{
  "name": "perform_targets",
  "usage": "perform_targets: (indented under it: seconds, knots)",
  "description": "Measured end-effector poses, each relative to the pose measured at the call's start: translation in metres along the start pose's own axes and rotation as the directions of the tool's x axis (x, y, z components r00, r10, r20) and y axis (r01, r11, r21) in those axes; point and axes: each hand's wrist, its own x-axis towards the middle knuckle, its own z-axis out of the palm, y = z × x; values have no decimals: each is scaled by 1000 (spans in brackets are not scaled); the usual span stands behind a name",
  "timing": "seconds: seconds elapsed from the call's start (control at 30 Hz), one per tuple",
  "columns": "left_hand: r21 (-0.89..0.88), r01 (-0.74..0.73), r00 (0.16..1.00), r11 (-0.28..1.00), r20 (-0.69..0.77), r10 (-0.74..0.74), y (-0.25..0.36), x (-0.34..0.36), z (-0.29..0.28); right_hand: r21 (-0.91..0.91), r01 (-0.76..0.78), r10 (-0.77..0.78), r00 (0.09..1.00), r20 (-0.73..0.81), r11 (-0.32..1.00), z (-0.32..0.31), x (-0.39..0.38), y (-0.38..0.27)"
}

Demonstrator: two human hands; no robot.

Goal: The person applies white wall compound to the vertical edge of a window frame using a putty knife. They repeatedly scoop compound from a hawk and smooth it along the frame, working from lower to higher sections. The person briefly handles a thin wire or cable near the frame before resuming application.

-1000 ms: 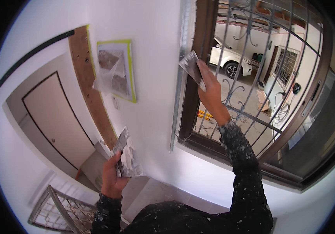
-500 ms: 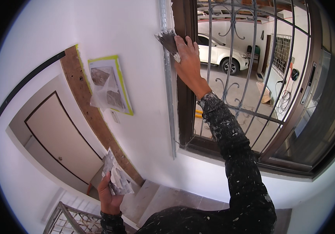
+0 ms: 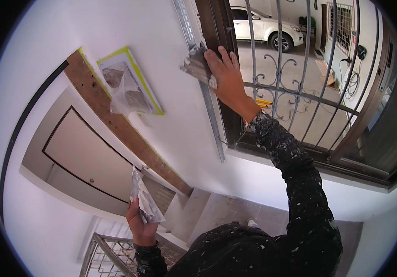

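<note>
My right hand (image 3: 230, 83) is closed on a wide putty knife (image 3: 195, 67), its blade smeared with grey-white putty. The blade lies against the white wall (image 3: 171, 87), across the perforated metal corner strip (image 3: 213, 121) beside the brown window frame (image 3: 217, 27). Lower down, my left hand (image 3: 141, 225) grips a flat plate (image 3: 146, 201) loaded with white putty, held tilted and apart from the wall. The lower end of the strip shows bare below the knife.
A picture-like panel (image 3: 131, 83) with yellow-green tape and loose plastic hangs on the wall. Window bars (image 3: 279, 51) stand to the right, with a white car (image 3: 270, 27) beyond. Stairs (image 3: 184, 219), a metal railing (image 3: 115, 256) and a door (image 3: 90, 152) lie below left.
My right hand has brought the putty knife lower along the metal strip. The head view has shifted and tilted; my left hand still holds the putty-loaded plate.
</note>
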Motion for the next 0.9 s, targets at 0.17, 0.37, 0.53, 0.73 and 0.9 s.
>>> perform_targets:
  seconds: [0.17,0.37,0.53,0.73,0.9]
  knots:
    - [-13,45,998,999,33,-44,-3,0,10,16,-50,47,989,137,999,6,-49,-8]
    - [-35,74,997,997,40,-73,-7,4,10,14,-86,83,981,174,996,19,-99,-14]
    - [-3,80,997,997,-24,-80,-8,4,8,22,-120,110,960,258,992,6,-142,-20]
    - [-39,131,991,991,34,-130,1,15,25,415,-228,164,969,184,881,-71,-140,-43]
    - [64,146,976,987,152,-154,-4,27,69,750,-540,355,835,420,383,-137,-81,-79]
